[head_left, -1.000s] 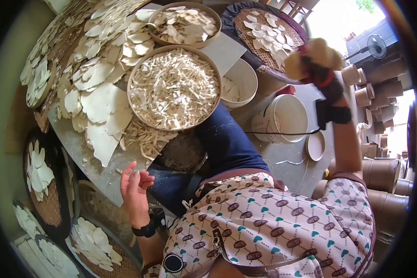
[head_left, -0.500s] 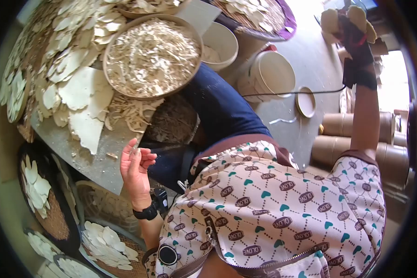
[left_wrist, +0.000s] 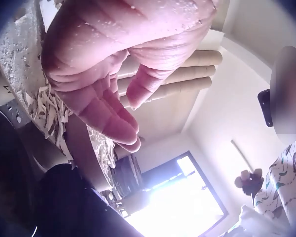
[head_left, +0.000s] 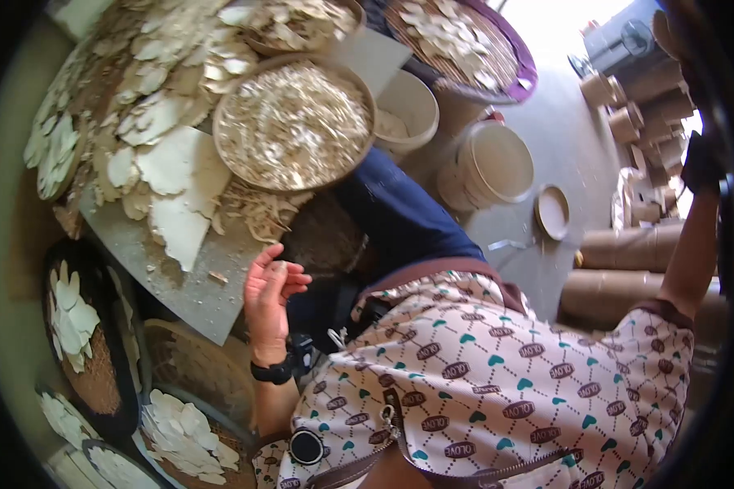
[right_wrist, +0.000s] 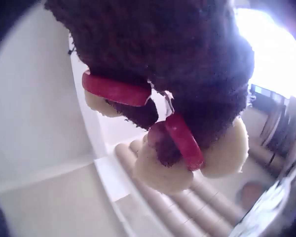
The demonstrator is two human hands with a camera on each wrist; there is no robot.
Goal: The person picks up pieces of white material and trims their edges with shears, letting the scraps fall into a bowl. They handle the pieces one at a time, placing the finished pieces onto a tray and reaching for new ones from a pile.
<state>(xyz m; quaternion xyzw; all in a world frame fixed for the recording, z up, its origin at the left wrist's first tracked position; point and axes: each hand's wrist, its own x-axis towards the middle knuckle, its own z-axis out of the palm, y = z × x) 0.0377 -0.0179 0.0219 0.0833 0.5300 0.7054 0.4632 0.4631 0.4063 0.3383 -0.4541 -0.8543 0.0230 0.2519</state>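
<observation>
My left hand (head_left: 274,297) hovers palm up by the corner of the grey table (head_left: 179,297), fingers loosely bent. White crumbs dot its skin in the left wrist view, and nothing shows between the fingers. Close by lie pale curled strips (head_left: 257,210) and large thin off-white sheets (head_left: 183,183). My right hand (right_wrist: 153,44) is raised far to the right, mostly lost in the head view's dark edge. It wears a dark glove with pale caps on the fingertips, and holds what looks like scissors with red handles (right_wrist: 116,90); their blades are hidden.
A round tray (head_left: 370,126) heaped with pale strips sits at the table's edge above my thigh. White buckets (head_left: 458,175) and a shallow round dish (head_left: 541,213) stand on the floor. Woven baskets (head_left: 98,383) with sheets are at left, brown cylinders (head_left: 607,297) at right.
My right hand has swung outward to the right, into the head view's edge, with the scissors. My left hand stays loosely bent near the table corner while the head view shifts.
</observation>
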